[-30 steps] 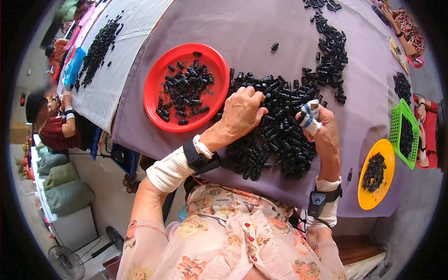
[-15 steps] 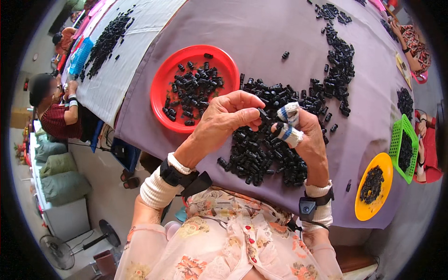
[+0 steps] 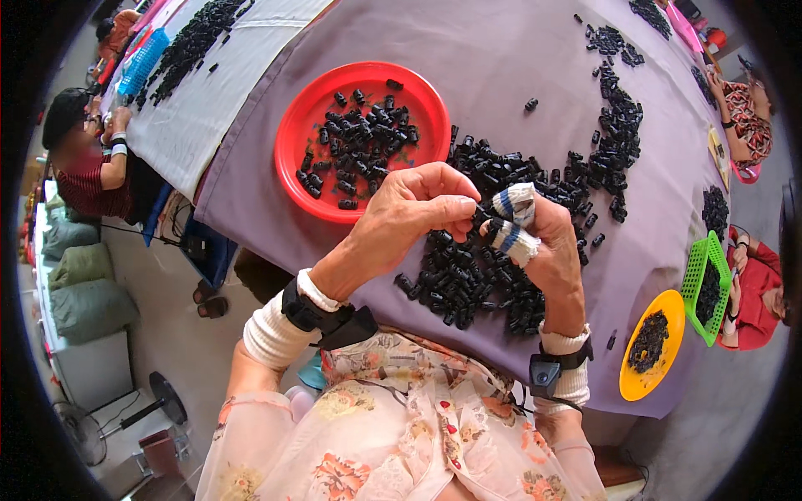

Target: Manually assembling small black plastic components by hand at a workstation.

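Note:
My left hand (image 3: 415, 204) is closed in a pinch, thumb against fingertips, over the table. Close beside it my right hand (image 3: 543, 238) is also closed, its thumb and forefinger wrapped in white finger sleeves (image 3: 515, 242) with blue-grey stripes. A small black part (image 3: 478, 214) shows between the fingertips of both hands, mostly hidden by them. Under and around the hands spreads a pile of small black cylindrical plastic parts (image 3: 464, 288). Left of the pile, a red round tray (image 3: 288, 159) holds more of these parts.
A yellow plate (image 3: 674, 334) and a green basket (image 3: 692, 288) with black pieces stand at the right. More parts trail along the purple tablecloth (image 3: 468, 58). Co-workers sit at left (image 3: 92, 167) and right (image 3: 756, 292). A fan (image 3: 83, 430) stands on the floor at lower left.
The view has shifted slightly, so the table's things sit differently in the picture. Both hands stay together in much the same pose; the black part between them shows less.

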The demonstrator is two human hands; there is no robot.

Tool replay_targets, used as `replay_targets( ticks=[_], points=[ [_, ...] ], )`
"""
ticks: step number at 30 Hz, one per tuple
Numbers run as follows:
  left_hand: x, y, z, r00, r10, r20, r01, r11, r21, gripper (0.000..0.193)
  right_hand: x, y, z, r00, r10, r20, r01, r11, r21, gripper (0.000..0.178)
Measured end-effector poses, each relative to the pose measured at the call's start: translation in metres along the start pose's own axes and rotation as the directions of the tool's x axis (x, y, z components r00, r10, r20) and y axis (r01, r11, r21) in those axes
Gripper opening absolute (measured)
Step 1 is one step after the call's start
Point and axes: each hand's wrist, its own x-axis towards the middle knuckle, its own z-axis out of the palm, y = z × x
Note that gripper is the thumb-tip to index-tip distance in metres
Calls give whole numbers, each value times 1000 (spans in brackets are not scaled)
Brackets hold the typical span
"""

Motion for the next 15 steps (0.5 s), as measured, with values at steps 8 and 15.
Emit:
replay_targets(
  ticks=[8,15],
  points=[
    [-3,-1,-2,985,-172,30,174,974,-144,8,3,6,-7,997,-63,53,64,997,-32,22],
    [2,-10,3,965,-254,67,263,930,-256,6,3,4,-16,985,-140,97,150,984,-99,21]
  ],
)
